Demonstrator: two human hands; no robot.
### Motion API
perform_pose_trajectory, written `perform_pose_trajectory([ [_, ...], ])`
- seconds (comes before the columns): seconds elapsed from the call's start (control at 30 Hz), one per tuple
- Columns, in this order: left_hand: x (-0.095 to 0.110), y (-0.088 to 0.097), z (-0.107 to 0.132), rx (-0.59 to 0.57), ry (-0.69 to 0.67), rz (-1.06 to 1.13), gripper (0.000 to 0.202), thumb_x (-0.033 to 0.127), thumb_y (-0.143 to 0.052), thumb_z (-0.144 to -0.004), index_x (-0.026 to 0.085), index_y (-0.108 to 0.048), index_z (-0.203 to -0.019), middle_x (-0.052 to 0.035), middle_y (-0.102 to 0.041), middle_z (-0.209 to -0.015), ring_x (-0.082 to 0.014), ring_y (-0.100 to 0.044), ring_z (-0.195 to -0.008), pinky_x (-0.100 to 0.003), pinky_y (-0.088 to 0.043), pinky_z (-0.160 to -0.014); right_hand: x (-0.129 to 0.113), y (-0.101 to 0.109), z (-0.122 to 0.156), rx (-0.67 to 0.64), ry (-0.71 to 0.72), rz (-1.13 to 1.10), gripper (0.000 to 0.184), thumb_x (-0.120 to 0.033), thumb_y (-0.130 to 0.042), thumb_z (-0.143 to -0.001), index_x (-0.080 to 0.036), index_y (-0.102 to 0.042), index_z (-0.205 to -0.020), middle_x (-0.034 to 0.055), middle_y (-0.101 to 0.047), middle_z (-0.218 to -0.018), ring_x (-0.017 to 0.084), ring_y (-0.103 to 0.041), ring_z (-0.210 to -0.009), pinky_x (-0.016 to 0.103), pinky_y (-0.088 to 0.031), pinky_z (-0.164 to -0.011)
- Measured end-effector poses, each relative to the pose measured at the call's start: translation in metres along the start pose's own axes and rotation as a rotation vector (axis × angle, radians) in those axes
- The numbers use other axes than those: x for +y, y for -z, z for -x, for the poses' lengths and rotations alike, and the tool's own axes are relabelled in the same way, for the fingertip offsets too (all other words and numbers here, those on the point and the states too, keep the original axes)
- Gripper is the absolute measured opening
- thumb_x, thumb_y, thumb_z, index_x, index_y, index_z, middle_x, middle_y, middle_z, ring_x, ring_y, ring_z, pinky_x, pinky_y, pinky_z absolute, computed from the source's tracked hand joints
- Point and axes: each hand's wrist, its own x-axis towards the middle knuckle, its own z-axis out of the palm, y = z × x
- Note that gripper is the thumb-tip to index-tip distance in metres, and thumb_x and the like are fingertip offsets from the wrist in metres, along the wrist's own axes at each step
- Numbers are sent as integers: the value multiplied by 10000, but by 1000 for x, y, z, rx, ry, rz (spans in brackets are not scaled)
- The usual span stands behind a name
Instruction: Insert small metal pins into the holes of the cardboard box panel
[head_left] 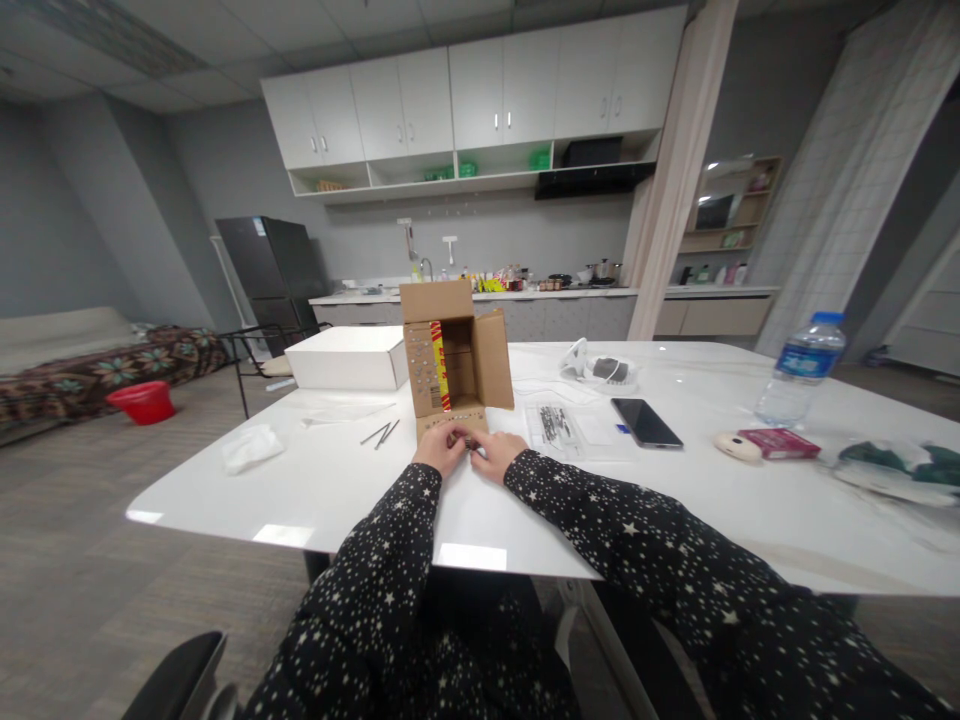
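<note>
A cardboard box (pixel 493 362) stands on the white table (pixel 352 470) with its flaps spread and its opening facing me. Small bits are dotted over its left side, beside a red and yellow strip. At the front flap (pixel 431 425), my left hand (pixel 441 447) and my right hand (pixel 496 455) meet with fingers bent and pressed together. Something small and dark shows between the fingertips, too small to name. To the right of my right hand lies a clear plastic case (pixel 600 432) with small dark parts in it. Several thin metal rods (pixel 382 433) lie left of my left hand.
A white box (pixel 345 358) stands behind on the left, and crumpled white tissue (pixel 252 448) lies nearer. Rightward are a phone (pixel 646 423), a water bottle (pixel 801 370), a dark red small box (pixel 784 443) and a plastic bag (pixel 900 470). A white cable device (pixel 600 368) lies behind.
</note>
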Motion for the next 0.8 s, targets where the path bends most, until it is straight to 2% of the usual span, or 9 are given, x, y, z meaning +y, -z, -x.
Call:
perform_pose_trajectory([
  [0.3, 1, 0, 0, -9, 11, -15, 183, 138, -515, -709, 173, -649, -828, -26, -650, -803, -124, -555, -652, -267, -463, -680, 0, 0, 0, -12, -5, 7, 354, -426, -360, -857, -279, -540, -1124, 39, -659, -982, 204, -610, -861, 296, -403, -712],
  [0.8, -2, -1, 0, -7, 27, -39, 177, 148, -514, -719, 172, -647, -832, -26, -644, -803, -130, -559, -678, -275, -461, -701, 2, -3, -1, 2, 6, 3, 338, -436, -360, -854, -274, -553, -1080, 39, -662, -954, 203, -609, -831, 291, -392, -672],
])
